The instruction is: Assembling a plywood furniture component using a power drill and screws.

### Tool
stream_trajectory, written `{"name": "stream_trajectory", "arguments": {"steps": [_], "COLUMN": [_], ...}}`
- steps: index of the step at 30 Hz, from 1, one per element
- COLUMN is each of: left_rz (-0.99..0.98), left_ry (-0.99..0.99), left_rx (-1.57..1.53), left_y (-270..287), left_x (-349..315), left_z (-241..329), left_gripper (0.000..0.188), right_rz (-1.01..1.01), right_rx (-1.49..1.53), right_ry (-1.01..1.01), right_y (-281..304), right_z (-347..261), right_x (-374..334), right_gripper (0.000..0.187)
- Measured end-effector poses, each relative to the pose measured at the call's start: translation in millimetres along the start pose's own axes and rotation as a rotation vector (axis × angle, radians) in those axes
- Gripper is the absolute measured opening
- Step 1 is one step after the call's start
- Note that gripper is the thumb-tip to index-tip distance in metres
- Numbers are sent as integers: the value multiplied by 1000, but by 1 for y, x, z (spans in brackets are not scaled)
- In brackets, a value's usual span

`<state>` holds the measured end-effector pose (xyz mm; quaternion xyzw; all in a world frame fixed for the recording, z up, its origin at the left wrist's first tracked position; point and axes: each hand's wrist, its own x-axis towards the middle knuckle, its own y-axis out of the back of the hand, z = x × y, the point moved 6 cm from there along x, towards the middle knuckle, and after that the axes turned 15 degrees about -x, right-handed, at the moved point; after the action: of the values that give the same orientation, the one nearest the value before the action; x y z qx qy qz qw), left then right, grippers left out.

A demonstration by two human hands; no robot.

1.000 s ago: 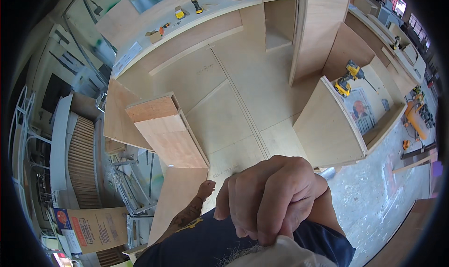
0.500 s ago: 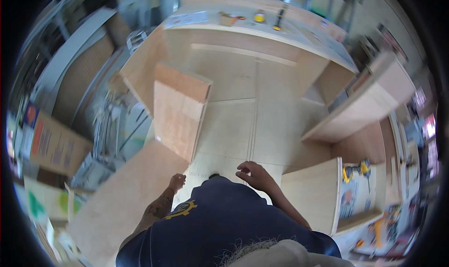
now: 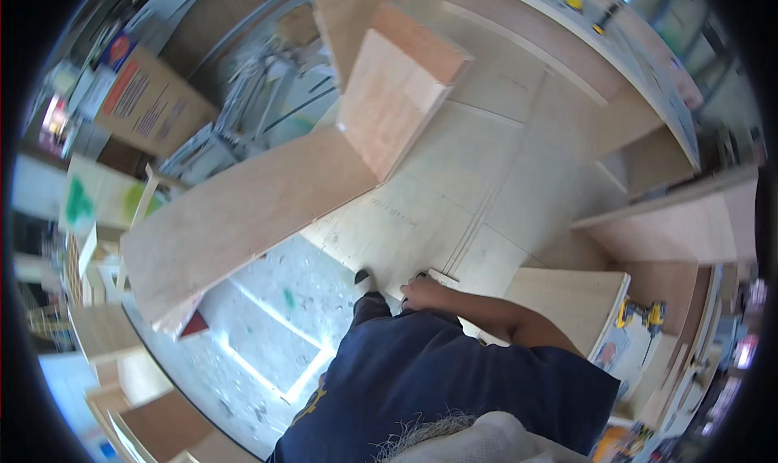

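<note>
I look down over my dark blue shirt at a big plywood cabinet carcass (image 3: 454,187) lying flat. My right hand (image 3: 420,290) reaches down to the near edge of its panel, beside a thin pale strip (image 3: 442,277). The fingers are curled and partly hidden, so I cannot tell if they grip anything. My left hand is hidden behind my body. A dark shoe tip (image 3: 362,277) shows just left of the right hand.
A long plywood board (image 3: 243,212) slants across the left, with a boxy plywood piece (image 3: 397,90) standing above it. A yellow drill (image 3: 640,313) lies on a shelf panel at right. A cardboard box (image 3: 146,98) stands upper left; speckled concrete floor (image 3: 275,317) lies below.
The view has swung round to the right. My right hand has dropped from close to the camera down to the panel edge. My left hand, visible half a second ago, is now hidden.
</note>
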<state>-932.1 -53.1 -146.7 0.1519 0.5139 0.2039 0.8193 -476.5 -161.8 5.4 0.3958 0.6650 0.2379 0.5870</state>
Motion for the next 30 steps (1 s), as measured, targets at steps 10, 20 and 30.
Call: {"name": "stream_trajectory", "arguments": {"steps": [10, 20, 30], "left_rz": [185, 741, 1176], "left_ry": [-6, 302, 400], "left_rx": [-521, -775, -1757], "left_y": [47, 107, 95], "left_x": [-105, -228, -231], "left_z": [-87, -439, -649], "left_gripper": [45, 54, 32], "right_rz": [-42, -127, -212], "right_rx": [101, 736, 232], "right_ry": [395, -574, 113], "right_y": [-78, -181, -77], "right_z": [-201, -362, -654], "right_x": [88, 264, 477], "right_gripper": [36, 47, 42]}}
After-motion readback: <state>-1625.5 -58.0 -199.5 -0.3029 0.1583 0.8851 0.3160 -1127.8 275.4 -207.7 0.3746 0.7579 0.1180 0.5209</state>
